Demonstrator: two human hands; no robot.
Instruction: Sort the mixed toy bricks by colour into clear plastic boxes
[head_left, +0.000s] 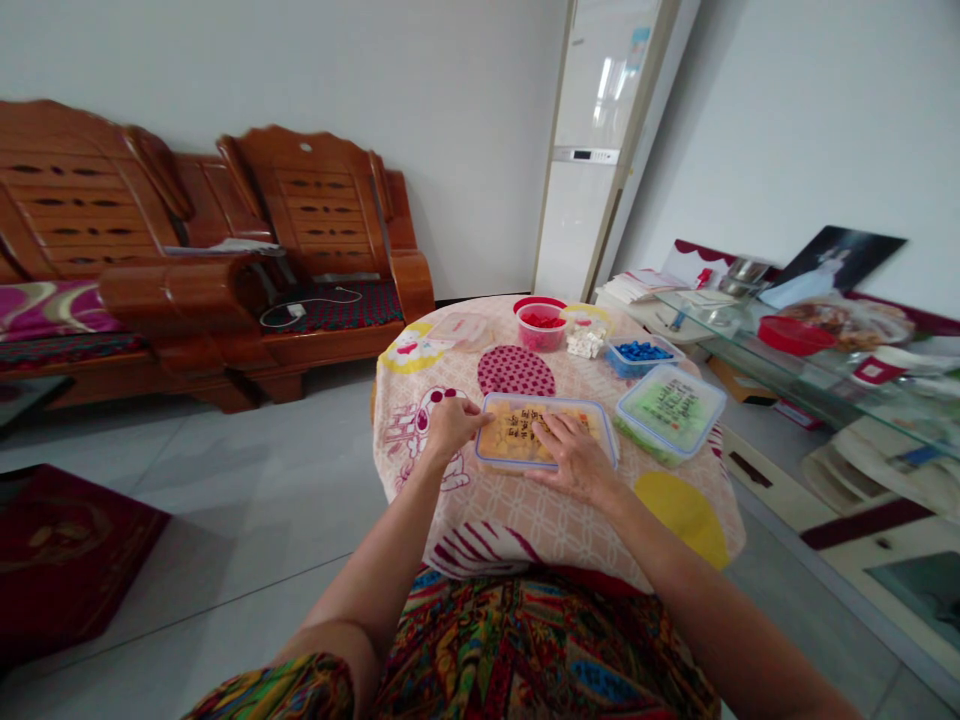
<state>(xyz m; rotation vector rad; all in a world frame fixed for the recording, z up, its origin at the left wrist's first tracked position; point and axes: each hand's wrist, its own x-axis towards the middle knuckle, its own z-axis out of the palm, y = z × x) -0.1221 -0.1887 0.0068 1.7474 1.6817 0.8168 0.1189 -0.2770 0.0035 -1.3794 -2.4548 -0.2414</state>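
Left hand [454, 428] is pinching the left edge of the yellow box [516, 432], front-middle on the cloth-covered worktop [570, 525]; right hand [579, 462] lies open across its lid. Red tub [540, 327], white pieces [585, 344] and blue box [640, 356] look uncovered, green box [671, 412]'s lidded. Wooden seats [319, 205] left, tall white appliance [579, 205] behind, cluttered glass stand [799, 372] right.

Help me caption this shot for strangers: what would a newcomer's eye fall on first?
Probably the yellow-filled, clear rectangular plastic box near the middle of the patterned tablecloth, with the left hand at its left end and the right hand on top. Farther back, the small bright blue pieces and, to their left, the round plastic tub of red pieces stand out.
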